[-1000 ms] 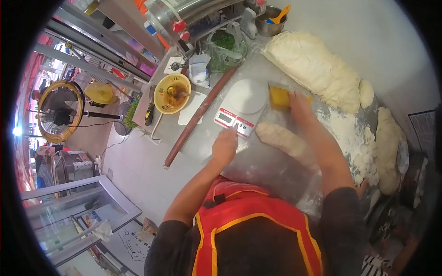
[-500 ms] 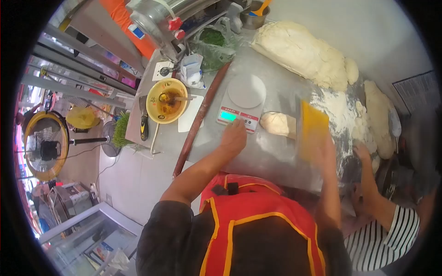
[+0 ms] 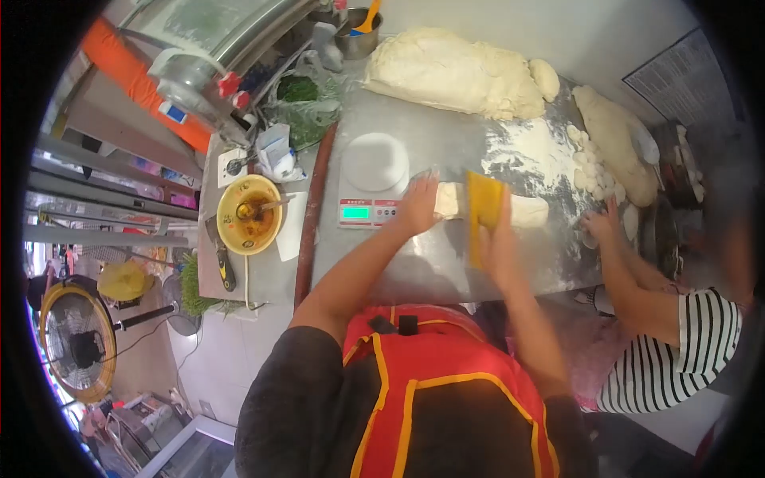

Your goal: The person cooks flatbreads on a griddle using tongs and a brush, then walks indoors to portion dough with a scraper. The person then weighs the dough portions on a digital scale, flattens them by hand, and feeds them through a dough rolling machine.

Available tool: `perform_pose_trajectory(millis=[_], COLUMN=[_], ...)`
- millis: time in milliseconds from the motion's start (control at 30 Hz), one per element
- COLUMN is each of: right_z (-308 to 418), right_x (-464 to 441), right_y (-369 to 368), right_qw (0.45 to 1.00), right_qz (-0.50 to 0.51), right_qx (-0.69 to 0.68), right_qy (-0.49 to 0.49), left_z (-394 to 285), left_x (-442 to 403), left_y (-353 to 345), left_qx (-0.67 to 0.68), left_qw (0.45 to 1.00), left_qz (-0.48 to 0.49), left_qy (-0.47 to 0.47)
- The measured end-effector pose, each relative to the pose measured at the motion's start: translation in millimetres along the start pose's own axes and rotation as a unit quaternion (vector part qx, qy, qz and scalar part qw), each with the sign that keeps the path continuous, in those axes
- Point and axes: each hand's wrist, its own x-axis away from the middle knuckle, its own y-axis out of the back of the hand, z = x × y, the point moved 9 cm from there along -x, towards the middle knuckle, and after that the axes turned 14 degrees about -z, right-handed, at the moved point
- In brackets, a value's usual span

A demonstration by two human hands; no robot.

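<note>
My right hand grips a yellow dough scraper, held on edge across the dough on the metal worktop. To its left lies a short piece of pale dough; to its right is a longer dough piece. Where the scraper covers the dough, I cannot tell whether the two are joined. My left hand rests at the left end of the short piece with fingers stretched out. Just left of that hand stands a white digital scale with a lit green display and a bare round plate.
A large dough mass lies along the wall, with flour and small dough pieces nearby. A co-worker's hand is at right. A long rolling pin and a yellow bowl are at left.
My left hand has left the scale's buttons and come to the dough's left end. The scraper has moved onto the dough, and more dough shows on its right. The view has shifted.
</note>
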Motion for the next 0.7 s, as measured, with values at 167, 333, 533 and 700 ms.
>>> perform_pose_trajectory(millis=[167, 333, 533, 700], right_z=[-12, -5, -10, 13], right_x=[-10, -16, -49, -64], right_y=[-46, -58, -105, -101], right_qw=[0.999, 0.994, 0.993, 0.993], right_qz=[0.038, 0.041, 0.07, 0.055], right_qx=[-0.005, -0.013, 0.069, 0.038], right_qy=[0.018, 0.098, 0.06, 0.101], left_z=[3, -16, 9, -7], left_x=[-5, 4, 0, -1], left_y=[-10, 3, -29, 33], left_qx=[-0.027, -0.076, -0.034, -0.018], left_qw=[0.998, 0.995, 0.997, 0.991], left_qz=[0.057, -0.029, -0.064, -0.135], left_qy=[-0.008, -0.062, 0.038, 0.011])
